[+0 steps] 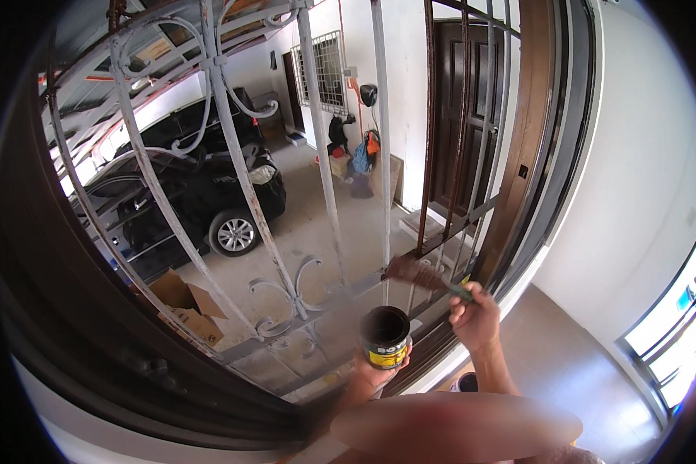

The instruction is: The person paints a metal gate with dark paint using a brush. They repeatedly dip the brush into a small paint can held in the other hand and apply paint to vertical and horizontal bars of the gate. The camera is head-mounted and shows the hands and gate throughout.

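Observation:
My left hand (373, 376) is wrapped round an open paint can (387, 344) with a yellow and black label and a dark inside. In my right hand (475, 321) is a paintbrush (419, 274), gripped by its handle, its bristles coated brown and pointing left. Its tip lies at the crossbar of the metal window grille (319, 116); whether they touch I cannot tell. Most of the grille's bars and scrolls are grey and worn, while some bars (428, 116) toward the right are dark brown.
A brown window frame (514, 162) surrounds the grille. Beyond it stand a black car (201, 185), an open cardboard box (185, 305) and a dark door (460, 108). Below my right forearm, a round dark container (466, 382) shows partly. A white wall (634, 155) rises at right.

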Tool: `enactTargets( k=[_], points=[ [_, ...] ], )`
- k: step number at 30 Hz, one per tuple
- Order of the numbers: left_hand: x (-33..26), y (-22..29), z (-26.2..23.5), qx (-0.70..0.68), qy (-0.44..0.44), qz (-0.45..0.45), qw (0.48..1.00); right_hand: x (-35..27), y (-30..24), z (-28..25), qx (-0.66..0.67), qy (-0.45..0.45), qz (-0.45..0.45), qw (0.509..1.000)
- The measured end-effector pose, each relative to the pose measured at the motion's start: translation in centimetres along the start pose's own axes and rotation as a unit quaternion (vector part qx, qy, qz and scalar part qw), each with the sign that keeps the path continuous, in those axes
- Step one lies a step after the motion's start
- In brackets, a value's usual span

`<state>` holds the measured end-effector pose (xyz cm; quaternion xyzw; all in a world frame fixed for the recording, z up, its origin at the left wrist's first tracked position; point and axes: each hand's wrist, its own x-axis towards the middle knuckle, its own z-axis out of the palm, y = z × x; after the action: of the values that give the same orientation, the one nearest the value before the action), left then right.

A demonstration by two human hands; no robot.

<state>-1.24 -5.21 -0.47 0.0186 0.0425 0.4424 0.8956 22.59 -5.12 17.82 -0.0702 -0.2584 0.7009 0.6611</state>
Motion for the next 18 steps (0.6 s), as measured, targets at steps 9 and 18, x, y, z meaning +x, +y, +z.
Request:
enactTargets(
  k=[9,18],
  points=[
    [0.5,0.4,-1.0,0.003,-0.038,-0.027,0.999,11.4,-3.5,18.5,-0.272,-0.161,-0.351,0.881],
    [0.3,0.3,-1.1,-0.004,-0.008,-0.024,1.0,19.6,-4.1,29.5,-0.346,-0.238,-0.441,0.793]
  ],
)
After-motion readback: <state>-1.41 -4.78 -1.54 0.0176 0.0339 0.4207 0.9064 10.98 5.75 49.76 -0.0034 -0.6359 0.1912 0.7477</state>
